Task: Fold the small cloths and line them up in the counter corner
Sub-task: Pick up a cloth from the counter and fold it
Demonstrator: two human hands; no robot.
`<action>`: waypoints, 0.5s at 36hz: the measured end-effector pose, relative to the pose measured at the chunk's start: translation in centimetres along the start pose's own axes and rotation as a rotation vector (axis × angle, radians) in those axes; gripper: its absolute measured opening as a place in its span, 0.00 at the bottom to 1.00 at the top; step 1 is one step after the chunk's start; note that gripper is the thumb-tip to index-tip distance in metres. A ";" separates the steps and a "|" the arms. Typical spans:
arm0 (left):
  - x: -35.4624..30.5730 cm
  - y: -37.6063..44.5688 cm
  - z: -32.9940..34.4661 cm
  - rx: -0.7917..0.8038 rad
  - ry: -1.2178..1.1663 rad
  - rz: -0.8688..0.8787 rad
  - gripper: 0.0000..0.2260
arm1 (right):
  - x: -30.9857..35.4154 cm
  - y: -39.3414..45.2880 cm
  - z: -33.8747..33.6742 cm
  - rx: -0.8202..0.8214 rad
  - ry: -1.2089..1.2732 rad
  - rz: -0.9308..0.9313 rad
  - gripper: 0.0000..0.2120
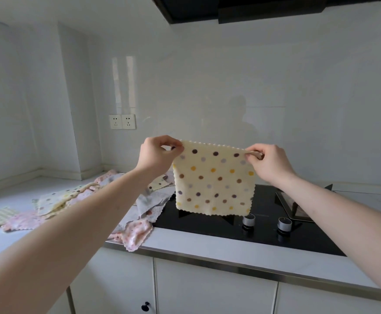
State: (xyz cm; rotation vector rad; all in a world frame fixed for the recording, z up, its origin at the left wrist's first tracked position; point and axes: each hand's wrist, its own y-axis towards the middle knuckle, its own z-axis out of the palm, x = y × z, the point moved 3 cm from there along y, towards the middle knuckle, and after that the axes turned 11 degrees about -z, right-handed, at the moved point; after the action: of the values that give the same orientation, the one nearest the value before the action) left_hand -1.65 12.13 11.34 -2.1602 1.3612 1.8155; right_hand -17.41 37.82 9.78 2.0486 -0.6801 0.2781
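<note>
A cream cloth with brown, purple and yellow dots (pixel 213 181) hangs flat in the air above the stove's left side. My left hand (pixel 156 155) pinches its top left corner and my right hand (pixel 267 162) pinches its top right corner, stretching the top edge level. Several unfolded cloths (pixel 76 200) in pink, grey, cream and green check lie in a loose heap on the white counter (pixel 10 189) to the left. One pink cloth (pixel 137 234) hangs over the counter's front edge. The counter corner (pixel 49 173) lies far left at the back.
A black glass stove (pixel 264 227) with two round knobs (pixel 248 219) is set into the counter. A tablet (pixel 296 207) lies on its right burner. Two wall sockets (pixel 122 121) sit above the cloths. A range hood (pixel 253 7) hangs overhead; cabinet doors (pixel 207 291) are below.
</note>
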 end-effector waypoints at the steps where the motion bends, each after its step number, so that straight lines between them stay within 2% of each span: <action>1: 0.2 -0.3 -0.2 0.010 0.005 -0.002 0.01 | 0.0 -0.3 -0.2 0.008 0.002 -0.011 0.06; 6: 2.0 -3.3 -1.0 0.128 0.018 -0.070 0.10 | -0.1 -4.6 -0.5 0.149 -0.014 -0.055 0.05; 10: 4.9 -7.2 -1.0 0.430 0.127 -0.173 0.16 | -1.1 -9.4 0.2 0.305 -0.005 -0.038 0.05; 13: 7.3 -9.8 -0.6 0.510 0.382 -0.137 0.10 | -2.6 -12.8 1.4 0.406 0.010 0.000 0.03; 16: 9.2 -12.3 0.3 0.621 0.508 -0.160 0.04 | -4.2 -15.5 2.8 0.492 0.017 0.051 0.05; 18: 10.1 -13.4 0.8 0.637 0.594 -0.136 0.03 | -5.0 -16.7 3.6 0.536 -0.009 0.073 0.07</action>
State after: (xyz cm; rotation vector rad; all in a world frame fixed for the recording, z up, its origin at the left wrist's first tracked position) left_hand 5.27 14.88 -3.68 -2.3750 1.5330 0.5567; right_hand -12.32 43.53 -6.28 2.5346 -0.7431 0.5398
